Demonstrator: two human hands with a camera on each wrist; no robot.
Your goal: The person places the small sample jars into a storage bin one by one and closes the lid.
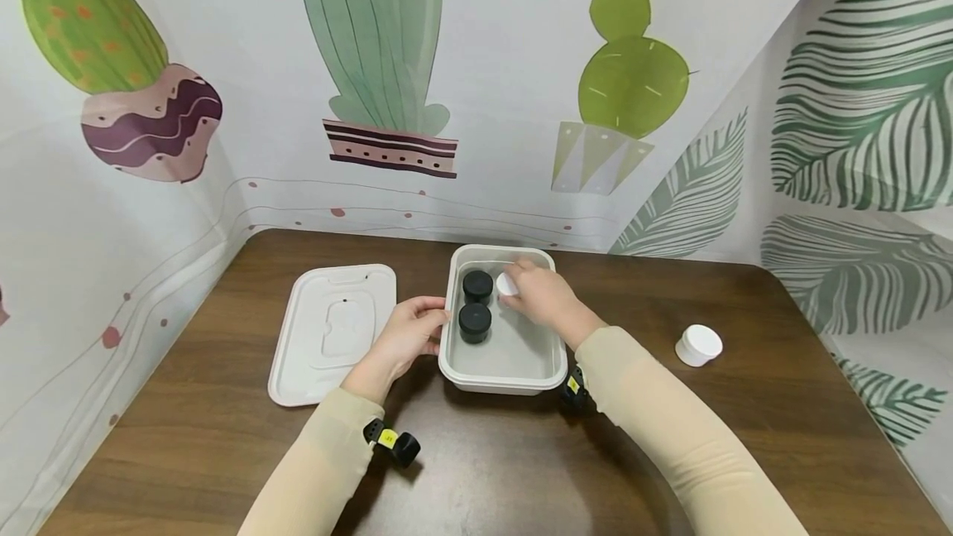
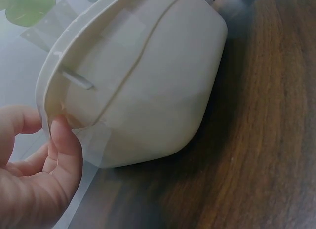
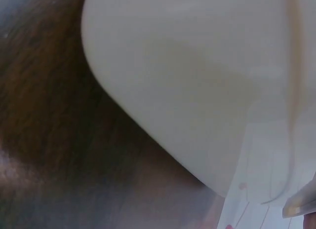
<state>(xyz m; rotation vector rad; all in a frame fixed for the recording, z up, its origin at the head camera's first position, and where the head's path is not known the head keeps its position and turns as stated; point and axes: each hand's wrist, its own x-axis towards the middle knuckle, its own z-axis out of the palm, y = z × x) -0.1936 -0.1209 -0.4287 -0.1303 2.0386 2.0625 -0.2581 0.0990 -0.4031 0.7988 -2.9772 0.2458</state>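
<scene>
A pale rectangular plastic box (image 1: 500, 381) stands open-topped near the middle of the table. Its left rim is pinched between thumb and fingers of my left hand (image 1: 408, 331), which the left wrist view shows close up at the box wall (image 2: 163, 86). Reaching over the right side, my right hand (image 1: 543, 294) holds a small white round jar (image 1: 507, 284) inside the box, toward the back. Two round black jars (image 1: 477, 284) stand one behind the other along the box's left side. The right wrist view shows mostly the box's outer wall (image 3: 182, 86); the fingers (image 3: 300, 202) barely appear.
Left of the box lies a white rectangular lid (image 1: 298, 346) on the brown wooden table (image 1: 476, 470). Another white round jar (image 1: 698, 345) stands to the right. Behind the table hangs a cloth (image 1: 506, 64) printed with cacti and leaves.
</scene>
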